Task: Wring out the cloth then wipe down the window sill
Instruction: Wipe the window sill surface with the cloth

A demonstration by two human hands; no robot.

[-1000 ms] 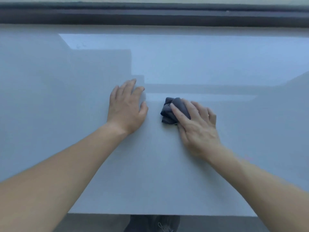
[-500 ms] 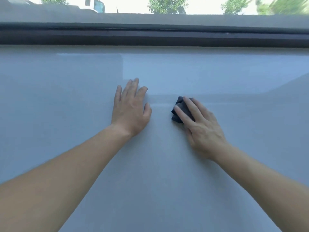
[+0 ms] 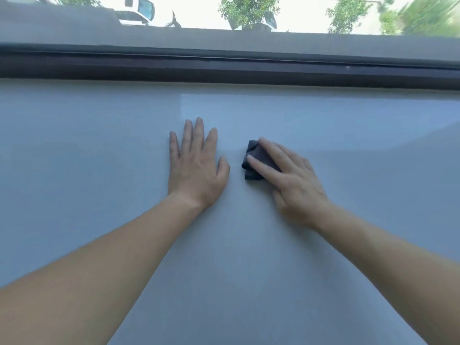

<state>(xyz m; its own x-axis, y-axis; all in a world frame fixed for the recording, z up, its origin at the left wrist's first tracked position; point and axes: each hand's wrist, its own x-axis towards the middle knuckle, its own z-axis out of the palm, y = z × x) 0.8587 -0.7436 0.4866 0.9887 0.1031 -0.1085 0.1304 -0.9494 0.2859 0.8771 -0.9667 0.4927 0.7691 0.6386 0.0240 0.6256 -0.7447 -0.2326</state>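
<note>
left hand (image 3: 196, 168): flat on window sill (image 3: 74, 170), fingers straight, holding nothing | right hand (image 3: 293, 185): straight fingers pressing bunched dark cloth (image 3: 256, 158) onto sill

Sill (image 3: 99, 150) smooth, faintly glossy (reflects window); cloth (image 3: 256, 158) dark, matt, soft.

Street-side room: window sill (image 3: 99, 150) (car (image 3: 135, 11), trees (image 3: 246, 8) outside)

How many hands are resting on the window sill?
2. The left hand lies flat on the window sill; the right hand, beside it, presses a dark cloth with straight fingers. None hidden.
</note>
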